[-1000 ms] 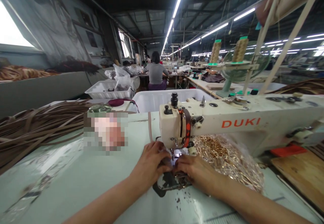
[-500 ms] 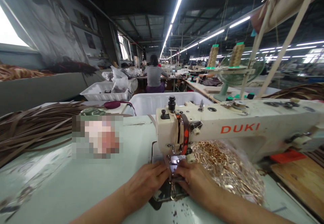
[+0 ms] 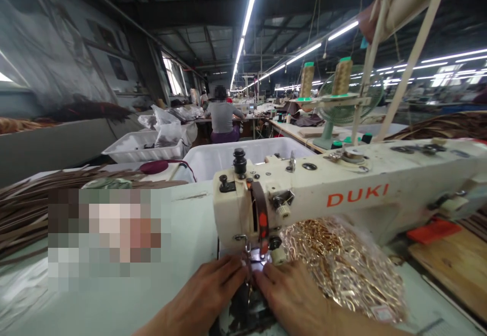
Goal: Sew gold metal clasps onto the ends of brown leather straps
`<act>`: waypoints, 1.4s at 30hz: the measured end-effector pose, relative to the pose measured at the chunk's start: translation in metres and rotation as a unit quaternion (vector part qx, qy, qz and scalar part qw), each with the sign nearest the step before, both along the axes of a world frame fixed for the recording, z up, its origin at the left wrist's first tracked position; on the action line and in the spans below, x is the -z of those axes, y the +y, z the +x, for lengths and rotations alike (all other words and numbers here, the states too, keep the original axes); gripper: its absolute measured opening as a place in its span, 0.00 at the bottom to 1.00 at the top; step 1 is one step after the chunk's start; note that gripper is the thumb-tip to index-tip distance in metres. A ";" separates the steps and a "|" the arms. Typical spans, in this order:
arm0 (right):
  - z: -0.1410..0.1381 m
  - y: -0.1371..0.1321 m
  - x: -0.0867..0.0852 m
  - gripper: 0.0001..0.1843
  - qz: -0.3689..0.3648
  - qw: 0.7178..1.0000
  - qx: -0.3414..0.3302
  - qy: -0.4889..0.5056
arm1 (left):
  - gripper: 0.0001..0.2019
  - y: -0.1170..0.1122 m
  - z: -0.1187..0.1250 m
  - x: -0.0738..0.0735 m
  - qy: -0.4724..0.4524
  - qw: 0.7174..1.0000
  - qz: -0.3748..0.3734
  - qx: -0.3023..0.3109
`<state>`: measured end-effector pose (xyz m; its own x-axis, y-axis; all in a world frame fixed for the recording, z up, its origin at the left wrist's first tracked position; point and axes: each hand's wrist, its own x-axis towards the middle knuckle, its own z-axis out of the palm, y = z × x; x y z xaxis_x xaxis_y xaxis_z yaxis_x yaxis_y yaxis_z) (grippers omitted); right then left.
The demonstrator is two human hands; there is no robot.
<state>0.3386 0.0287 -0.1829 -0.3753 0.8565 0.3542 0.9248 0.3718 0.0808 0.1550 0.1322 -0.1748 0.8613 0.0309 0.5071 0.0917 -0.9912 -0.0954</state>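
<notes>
A cream sewing machine (image 3: 342, 194) marked DUKI stands across the pale green table (image 3: 182, 234). My left hand (image 3: 213, 285) and my right hand (image 3: 289, 293) lie side by side just under its needle head (image 3: 249, 247), fingertips almost touching. Both press down on a small dark workpiece (image 3: 247, 305) at the needle. The fingers lie mostly flat and close together; what exactly they pinch is hidden beneath them.
A clear bag of gold metal buckles (image 3: 338, 265) lies right of my right hand. Brown straps (image 3: 30, 209) pile up at the left. White bins (image 3: 243, 156) stand behind the machine, thread cones (image 3: 340, 77) and a fan (image 3: 342, 103) above. A person (image 3: 222, 115) sits far off. A wooden board (image 3: 452, 260) lies at the right.
The view has shifted closer and lower, so the machine looks larger and my hands sit nearer the bottom edge. Both hands stay at the needle on the workpiece.
</notes>
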 end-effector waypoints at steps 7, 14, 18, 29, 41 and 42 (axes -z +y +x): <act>0.001 0.003 -0.005 0.04 -0.013 1.000 -0.028 0.004 | 0.16 0.016 -0.012 0.015 -0.036 0.996 0.080 0.033; -0.001 0.008 -0.003 0.09 -0.007 1.000 -0.014 0.001 | 0.16 0.012 -0.007 0.015 -0.027 0.997 0.068 0.010; -0.001 0.009 0.007 0.13 0.004 1.000 0.006 -0.008 | 0.16 0.009 -0.003 0.007 0.000 0.997 0.072 0.000; 0.002 0.008 0.007 0.20 -0.036 0.997 0.054 -0.046 | 0.09 0.005 0.002 -0.004 0.071 0.997 -0.033 -0.004; 0.026 -0.001 -0.010 0.08 -0.033 0.997 0.061 -0.039 | 0.16 -0.005 0.004 -0.011 0.083 0.986 -0.144 -0.035; 0.027 -0.001 -0.012 0.08 -0.035 0.997 0.049 -0.044 | 0.16 -0.006 0.004 -0.011 0.079 0.987 -0.137 -0.039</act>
